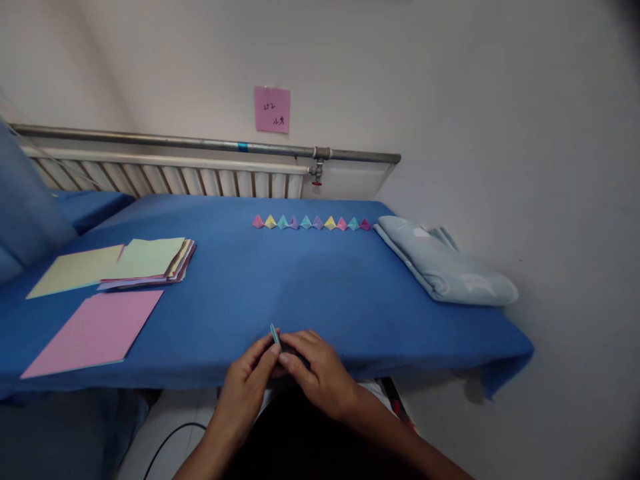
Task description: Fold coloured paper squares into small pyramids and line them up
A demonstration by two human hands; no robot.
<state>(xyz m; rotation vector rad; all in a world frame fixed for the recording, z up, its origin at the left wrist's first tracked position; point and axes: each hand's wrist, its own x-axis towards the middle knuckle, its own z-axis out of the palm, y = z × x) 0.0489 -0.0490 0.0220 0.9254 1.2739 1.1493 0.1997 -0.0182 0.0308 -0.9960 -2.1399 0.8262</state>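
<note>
A small piece of folded light-blue paper (275, 335) stands on edge at the front of the blue-covered surface, its tip poking up between my fingers. My left hand (250, 373) pinches it between thumb and fingers. From the other side, my right hand (320, 373) closes on the paper's lower part, thumb and index finger near the left thumb. Most of the paper is hidden by the fingers. Farther back lies a row of several small folded paper shapes (305, 223) in pink, yellow, teal and purple.
To the left lie a stack of coloured paper (150, 259), yellow sheets (75, 270) and pink sheets (97, 331). A folded pale-blue blanket (440, 263) rests at the right. Behind the blue cloth (225, 280) are a radiator (200, 179) and a pink note (272, 110) on the wall.
</note>
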